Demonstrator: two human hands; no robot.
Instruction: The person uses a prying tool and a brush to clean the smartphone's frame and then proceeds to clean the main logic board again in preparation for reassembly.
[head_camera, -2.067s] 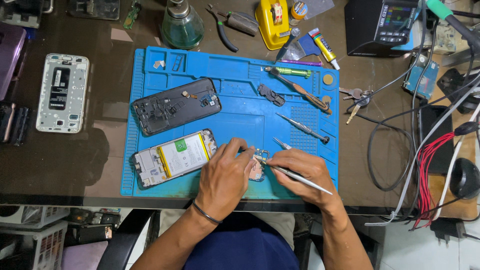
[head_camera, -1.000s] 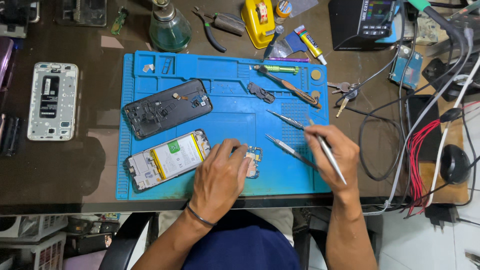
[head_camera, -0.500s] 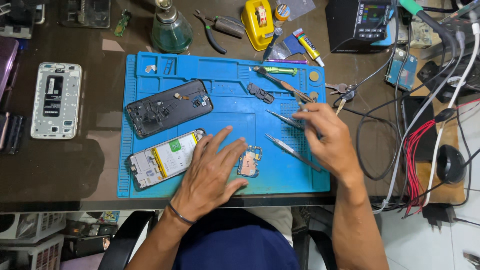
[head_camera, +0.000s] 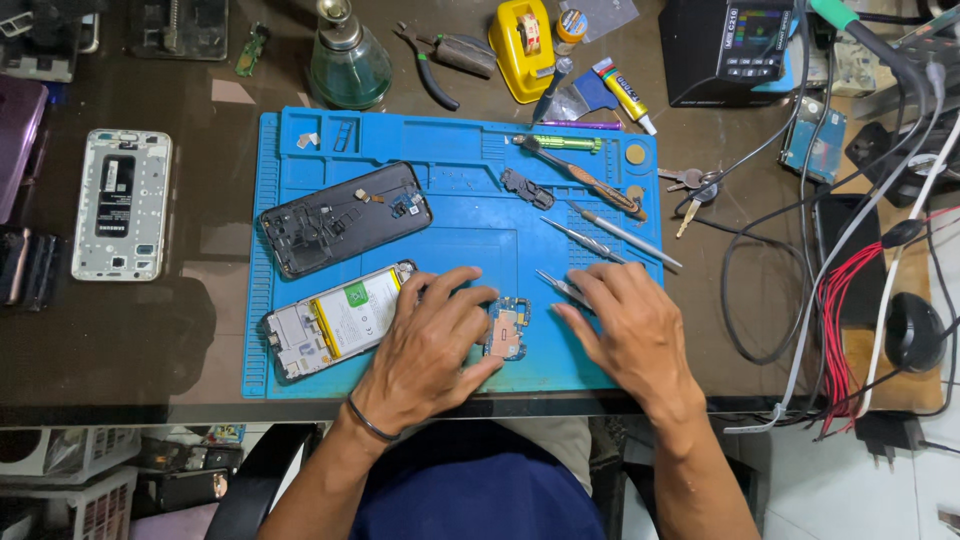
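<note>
The fingers of the left hand (head_camera: 425, 345) are spread open and lie flat on the blue silicone work mat (head_camera: 470, 215); the thumb and the forefinger touch the left edge of the small blue-and-copper circuit board (head_camera: 506, 328), but they do not grip it. The board lies flat on the mat, between both hands and near the mat's front edge. The fingers of the right hand (head_camera: 630, 330) are also open and rest on the mat just right of the board, with the fingertips on the thin metal tweezers (head_camera: 562, 288); whether they pinch them I cannot tell.

Just left of the left fingers lies the opened phone with the white battery (head_camera: 335, 320), tilted, its lower corner close to the mat's front-left corner. Beyond it sits the dark grey phone back frame (head_camera: 345, 218). Beyond the right fingers lie a second pair of slim metal tweezers (head_camera: 585, 240) and a wooden-handled brush (head_camera: 585, 175), near the mat's right edge.

The middle of the mat, beyond the board, is free. To the right of the mat, cables (head_camera: 850, 300) crowd the dark counter (head_camera: 200, 300).
</note>
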